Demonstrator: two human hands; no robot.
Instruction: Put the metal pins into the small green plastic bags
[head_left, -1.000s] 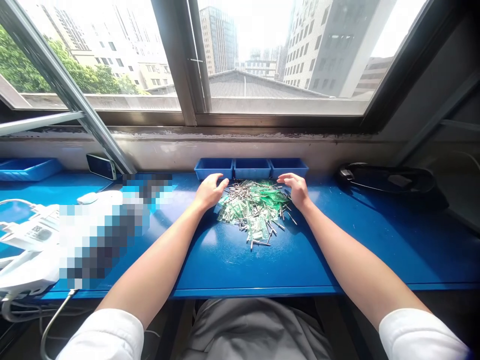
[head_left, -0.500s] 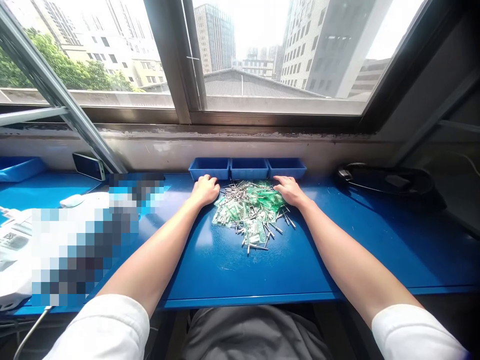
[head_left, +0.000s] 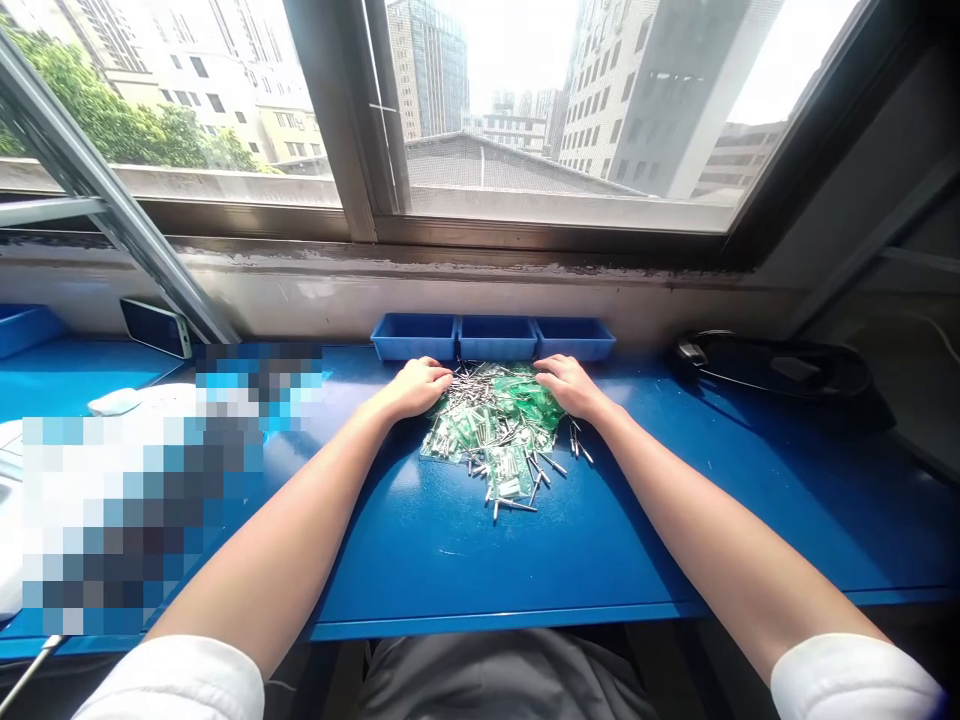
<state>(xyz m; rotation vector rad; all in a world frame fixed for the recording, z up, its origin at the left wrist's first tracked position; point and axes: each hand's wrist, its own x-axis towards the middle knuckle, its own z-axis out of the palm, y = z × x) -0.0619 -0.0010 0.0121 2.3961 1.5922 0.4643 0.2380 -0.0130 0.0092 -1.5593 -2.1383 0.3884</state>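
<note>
A heap of small metal pins (head_left: 471, 384) and clear and green plastic packets (head_left: 480, 430) lies on the blue table (head_left: 480, 570). At the heap's left edge rests my left hand (head_left: 421, 388), its fingers somewhat apart and pointing inward. My right hand (head_left: 568, 384) touches the green packets on the right side, thumb and fingers spread. Neither hand is closed on anything. Three blue bins (head_left: 496, 340) stand in a row just behind the heap.
A phone (head_left: 156, 328) leans near a metal frame post at the left. White items, partly pixelated, cover the left side. At the right back sits a black object (head_left: 780, 370). A window is behind the table.
Both hands have moved inward, closer to each other and against the heap's edges. The camera view has shifted slightly.
</note>
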